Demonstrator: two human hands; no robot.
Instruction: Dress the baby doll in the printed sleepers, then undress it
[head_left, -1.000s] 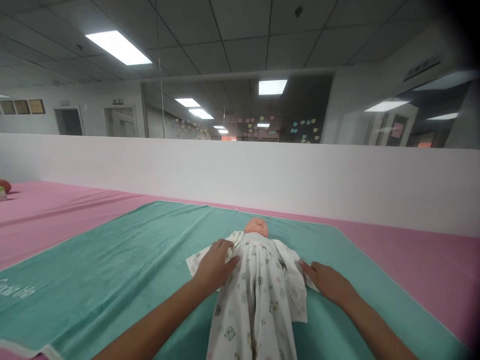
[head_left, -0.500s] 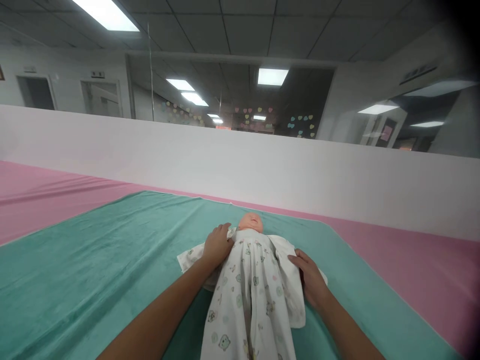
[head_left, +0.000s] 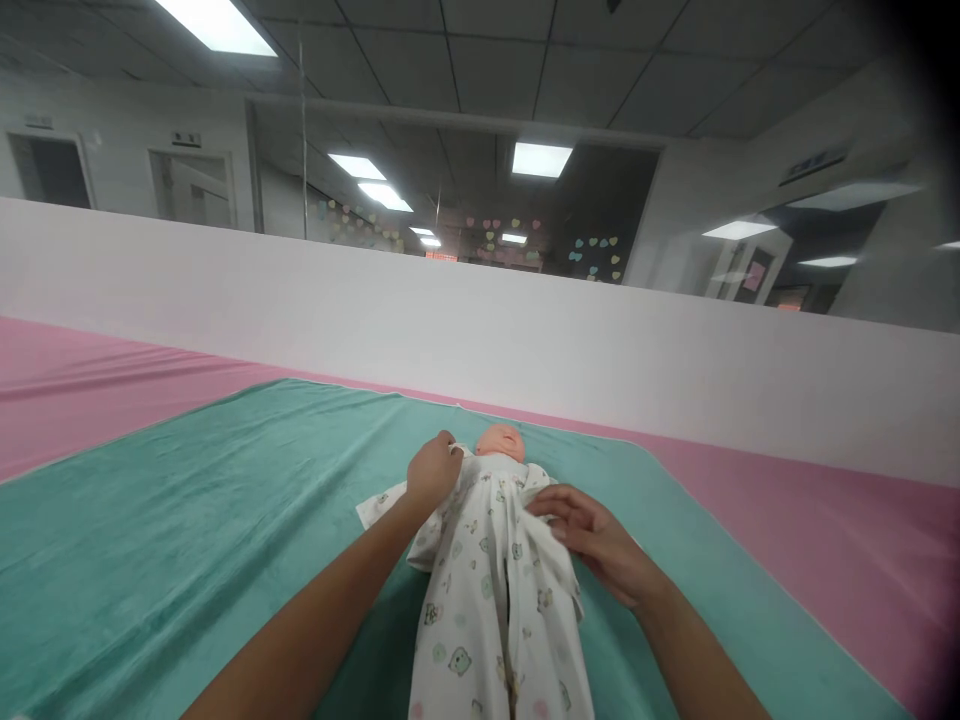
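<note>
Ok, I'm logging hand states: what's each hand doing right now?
Left hand: closed, pinching the white animal-print cloth gown near the peach-coloured doll head.
Right hand: fingers curled, touching the gown's other side; firm grip cannot be told.

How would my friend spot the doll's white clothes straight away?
Below the long white wall lies a big green cloth. On it, find the doll's head. The white clothes stretch from there toward the picture's bottom edge; small animal prints set them apart from the plain green around.

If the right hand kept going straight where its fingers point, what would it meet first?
Likely the printed gown on the doll; the right hand seems to touch its cloth, though depth is unclear.
</note>
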